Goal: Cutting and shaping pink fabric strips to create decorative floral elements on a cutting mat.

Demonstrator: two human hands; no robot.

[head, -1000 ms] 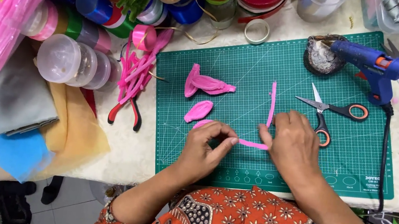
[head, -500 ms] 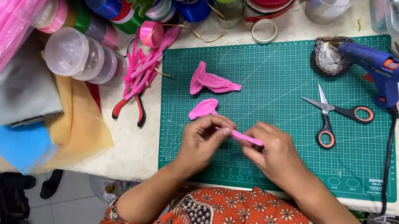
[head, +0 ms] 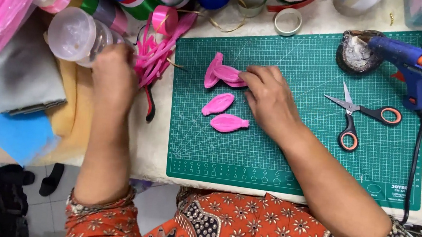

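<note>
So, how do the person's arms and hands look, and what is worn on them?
Both forearms are bare. The left hand and right hand wear no gloves, and no rings or watch show. Short orange-red batik sleeves with dark, floral patterning end near the elbows, matching the garment on the body.

Bright, even overhead light; soft short shadows toward 6 o'clock. Mild glare at 10 o'clock. Sharp centre, slight stretching toward edges.
</note>
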